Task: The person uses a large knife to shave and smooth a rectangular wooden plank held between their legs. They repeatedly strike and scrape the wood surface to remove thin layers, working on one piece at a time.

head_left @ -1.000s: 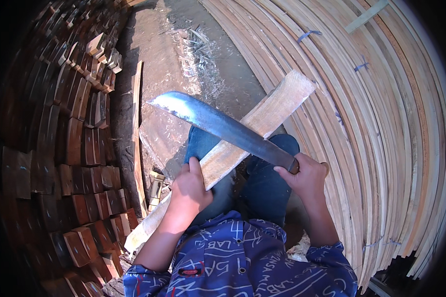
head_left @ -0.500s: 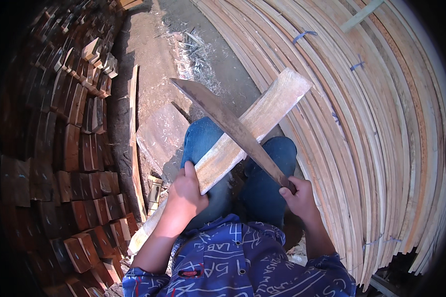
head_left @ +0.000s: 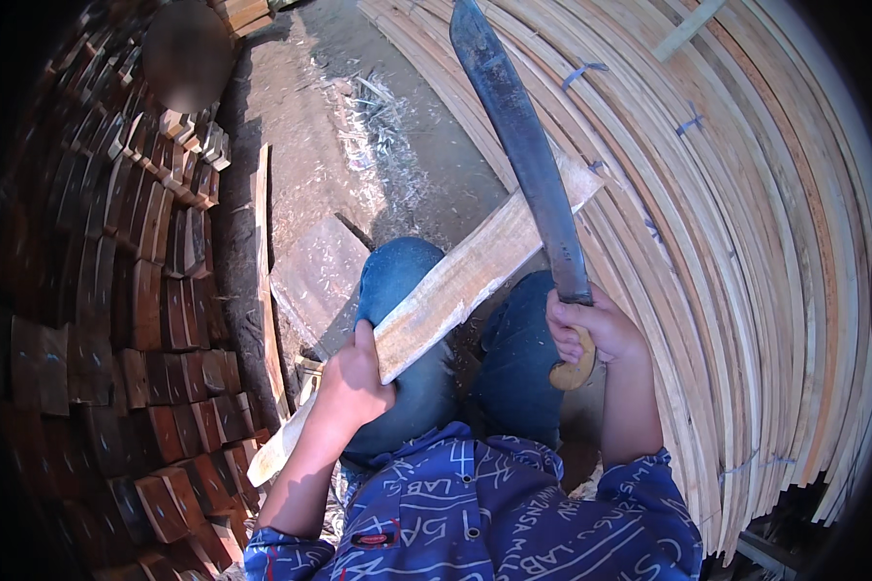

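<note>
Both hands are closed on something. Gripping low on a long pale wooden plank [head_left: 455,286], the left hand [head_left: 354,382] holds it slanted across the person's blue-trousered knees [head_left: 402,281], its upper end toward the stacked strips. Its face is rough and light, darker along one edge. Wrapped around a wooden handle, the right hand [head_left: 591,324] holds a machete [head_left: 523,145] (long, dark, dull blade) raised, point toward the top edge. Bundled pale wood strips [head_left: 746,271] curve along the right; dark stacked wood blocks [head_left: 155,320] line the left, with shavings on the dirt ground [head_left: 358,126].
</note>
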Demonstrator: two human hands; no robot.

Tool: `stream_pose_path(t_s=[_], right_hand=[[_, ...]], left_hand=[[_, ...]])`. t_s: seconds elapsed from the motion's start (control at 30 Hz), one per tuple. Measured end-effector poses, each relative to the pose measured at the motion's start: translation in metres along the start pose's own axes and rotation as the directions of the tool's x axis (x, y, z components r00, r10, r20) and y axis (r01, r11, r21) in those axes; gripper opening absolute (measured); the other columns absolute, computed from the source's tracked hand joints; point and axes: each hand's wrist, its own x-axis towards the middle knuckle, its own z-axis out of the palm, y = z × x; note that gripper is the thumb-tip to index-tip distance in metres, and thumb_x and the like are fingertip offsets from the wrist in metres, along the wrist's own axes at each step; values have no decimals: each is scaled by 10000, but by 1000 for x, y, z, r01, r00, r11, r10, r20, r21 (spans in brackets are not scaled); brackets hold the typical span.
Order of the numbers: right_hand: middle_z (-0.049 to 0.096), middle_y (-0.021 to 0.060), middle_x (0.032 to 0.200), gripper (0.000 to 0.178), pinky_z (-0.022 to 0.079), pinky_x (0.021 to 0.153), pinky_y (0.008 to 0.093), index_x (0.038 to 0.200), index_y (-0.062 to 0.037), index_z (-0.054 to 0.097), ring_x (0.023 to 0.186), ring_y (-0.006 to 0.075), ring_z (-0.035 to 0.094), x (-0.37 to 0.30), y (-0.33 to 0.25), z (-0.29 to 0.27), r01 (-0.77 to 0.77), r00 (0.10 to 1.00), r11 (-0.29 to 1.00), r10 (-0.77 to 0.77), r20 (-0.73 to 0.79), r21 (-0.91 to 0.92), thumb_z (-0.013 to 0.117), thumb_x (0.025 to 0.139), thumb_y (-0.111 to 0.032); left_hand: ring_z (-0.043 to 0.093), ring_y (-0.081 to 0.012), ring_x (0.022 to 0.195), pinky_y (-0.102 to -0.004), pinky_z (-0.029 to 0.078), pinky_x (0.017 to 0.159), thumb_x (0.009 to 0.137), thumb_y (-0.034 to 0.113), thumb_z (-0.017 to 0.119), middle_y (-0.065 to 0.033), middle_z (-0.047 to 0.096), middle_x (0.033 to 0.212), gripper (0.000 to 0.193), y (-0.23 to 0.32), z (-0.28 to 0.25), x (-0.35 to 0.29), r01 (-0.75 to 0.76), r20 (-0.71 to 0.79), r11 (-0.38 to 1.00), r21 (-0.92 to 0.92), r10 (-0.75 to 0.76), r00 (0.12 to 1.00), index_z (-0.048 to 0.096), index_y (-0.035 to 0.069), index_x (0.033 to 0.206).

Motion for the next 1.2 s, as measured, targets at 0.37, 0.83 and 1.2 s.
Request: stream_pose_path(t_s=[0.37, 0.83, 1.2], right_hand=[[575, -2, 591, 277, 426, 442, 237, 807, -32, 602, 486, 72, 552, 5, 50, 8, 103, 818, 887, -334, -469, -451, 825, 836, -194], [691, 62, 728, 284, 498, 626, 296, 1018, 43, 700, 650, 123, 617, 16, 4, 7, -39, 772, 686, -441, -459, -726, 794, 844, -160], [605, 10, 602, 180, 400, 423, 243, 952, 9, 679, 469, 70, 533, -2, 12, -8, -29, 776, 755, -395, -491, -655, 779, 854, -105]], left_hand=[[640, -513, 857, -525, 547, 767, 675, 58, 669, -333, 599, 1002, 531, -8, 13, -3, 19, -59, 997, 78, -14, 998, 421, -59, 1130], [604, -534, 850, -552, 510, 747, 633, 25, 646, -335, 597, 923, 527, -3, 11, -5, -6, -156, 996, 88, 20, 988, 422, -84, 1097], [604, -552, 845, -549, 512, 747, 652, -11, 622, -373, 604, 872, 497, -1, 13, -6, 49, -115, 997, 63, -41, 993, 415, -110, 1092]])
